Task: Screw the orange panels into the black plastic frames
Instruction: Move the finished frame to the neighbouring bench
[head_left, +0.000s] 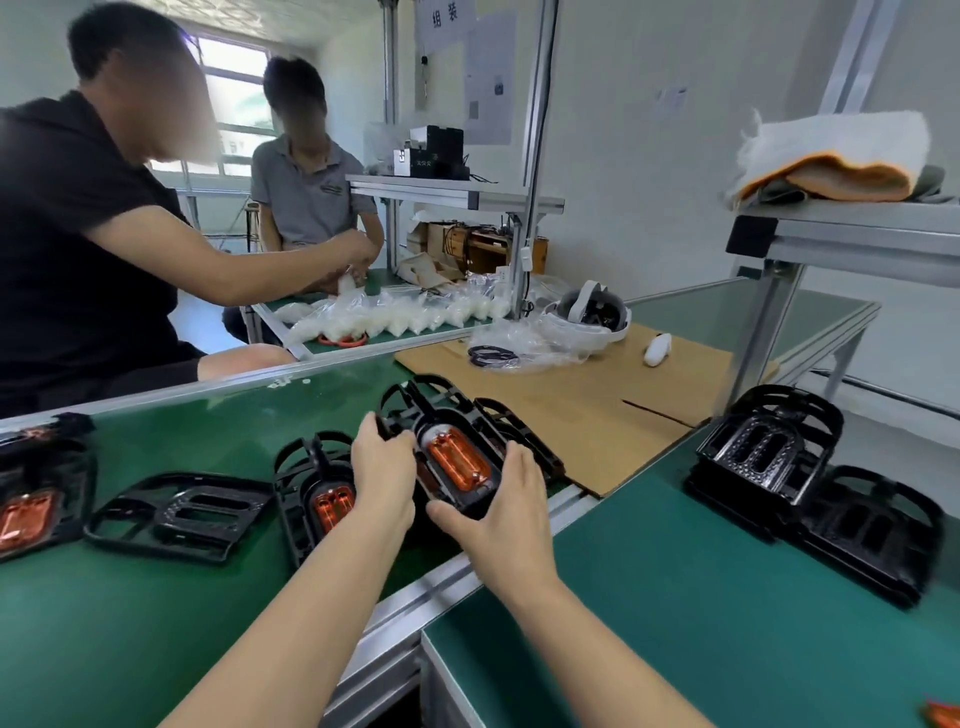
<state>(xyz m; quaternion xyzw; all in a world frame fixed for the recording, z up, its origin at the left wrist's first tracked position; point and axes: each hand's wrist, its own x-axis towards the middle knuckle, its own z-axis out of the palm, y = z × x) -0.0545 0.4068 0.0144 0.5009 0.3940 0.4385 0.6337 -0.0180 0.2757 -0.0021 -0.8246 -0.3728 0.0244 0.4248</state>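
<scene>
Head view, looking down on a green counter (156, 597). At the centre of the frame both hands hold one black plastic frame (441, 415) with an orange panel (458, 460) seated in its middle, raised above the counter and tilted toward the camera. The left hand (383, 475) grips the frame's left edge, fingers curled over the rim; the right hand (506, 506) clamps the near right corner, thumb lying along the bottom edge.

Just left of the left hand, partly hidden by it, a second frame with an orange panel (332, 506) rests on the counter. Further left lies an empty black frame (179, 514), flat, and at the left edge of the frame a third fitted frame with orange panel (26, 519). At right, on a second green counter, a stack of empty black frames (769, 447) stands beside another empty frame (872, 530).

Behind the hands a cardboard sheet (582, 405) carries a white headset (592, 312) and clear plastic bags (524, 343). In the upper left two seated people work over white bagged parts (395, 317). On a shelf at upper right lies a folded white and orange cloth (836, 156).
</scene>
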